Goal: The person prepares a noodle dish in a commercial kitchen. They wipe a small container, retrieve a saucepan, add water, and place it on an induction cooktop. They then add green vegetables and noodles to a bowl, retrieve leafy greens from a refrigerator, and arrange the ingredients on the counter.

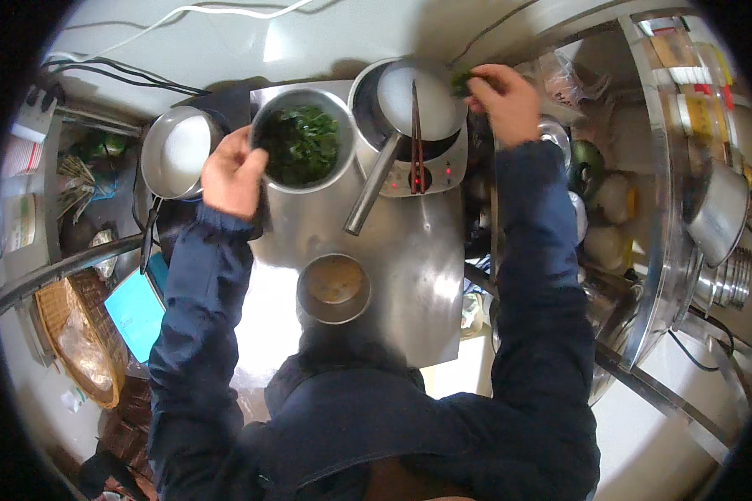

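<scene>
My left hand point(233, 172) grips the rim of a round metal pot point(355, 141) at its left side, thumb on the edge. Dark green leafy vegetables point(304, 144) lie inside it. At the upper right, my right hand point(504, 100) pinches a small clump of green leaves point(460, 81) in its fingertips, beside the far rim of a saucepan. That saucepan point(391, 116) has a pale, hazy interior and a metal handle point(373, 185) pointing toward me. A pair of brown chopsticks point(417, 144) lies across it. Beneath is an electric cooker point(438, 175) with lit red indicators.
A metal bowl point(334, 313) with brownish contents stands on the steel table point(407, 250) near my body. Left are a pan point(213, 141) with a black handle and a wicker basket point(94, 307). A metal-framed shelf point(648, 188) with jars stands right. Cables point(131, 81) run along the wall.
</scene>
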A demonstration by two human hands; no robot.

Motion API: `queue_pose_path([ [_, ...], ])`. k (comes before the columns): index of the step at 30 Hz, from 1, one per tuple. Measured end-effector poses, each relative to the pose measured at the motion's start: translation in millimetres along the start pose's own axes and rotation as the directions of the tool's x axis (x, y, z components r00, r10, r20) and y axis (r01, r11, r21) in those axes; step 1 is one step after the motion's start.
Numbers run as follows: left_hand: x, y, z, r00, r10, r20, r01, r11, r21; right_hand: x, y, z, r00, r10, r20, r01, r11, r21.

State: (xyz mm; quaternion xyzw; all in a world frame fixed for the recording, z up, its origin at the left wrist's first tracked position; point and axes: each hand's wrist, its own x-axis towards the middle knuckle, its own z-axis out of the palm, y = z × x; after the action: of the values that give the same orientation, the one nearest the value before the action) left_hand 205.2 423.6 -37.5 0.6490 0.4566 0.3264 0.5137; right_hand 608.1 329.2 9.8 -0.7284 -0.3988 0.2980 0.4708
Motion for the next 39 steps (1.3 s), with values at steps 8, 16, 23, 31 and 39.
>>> queue_pose_path([
  [8, -43, -49, -17, 0.98, -0.196, -0.04, 0.195, 0.98, -0.028, 36, 75, 14, 0.997, -0.072, 0.003, 0.067, 0.917, -0.393],
  [16, -67, -102, -3, 0.981, -0.157, -0.118, 0.151, 0.987, -0.06, 26, 64, 26, 0.984, -0.156, 0.091, 0.179, 0.772, -0.61],
  [23, -68, -143, 15, 0.987, -0.054, -0.154, 0.085, 0.975, 0.203, -43, 64, 8, 0.984, -0.132, -0.117, 0.128, 0.991, -0.04],
  [31, -66, -182, 44, 0.943, -0.125, -0.31, 0.221, 0.929, 0.297, -281, 35, 100, 0.883, 0.368, 0.291, -0.401, 0.914, 0.059],
  [39, -175, -139, 28, 0.978, -0.21, -0.004, 0.194, 0.892, 0.408, -315, 105, 240, 0.871, 0.23, 0.433, 0.193, 0.652, -0.733],
])
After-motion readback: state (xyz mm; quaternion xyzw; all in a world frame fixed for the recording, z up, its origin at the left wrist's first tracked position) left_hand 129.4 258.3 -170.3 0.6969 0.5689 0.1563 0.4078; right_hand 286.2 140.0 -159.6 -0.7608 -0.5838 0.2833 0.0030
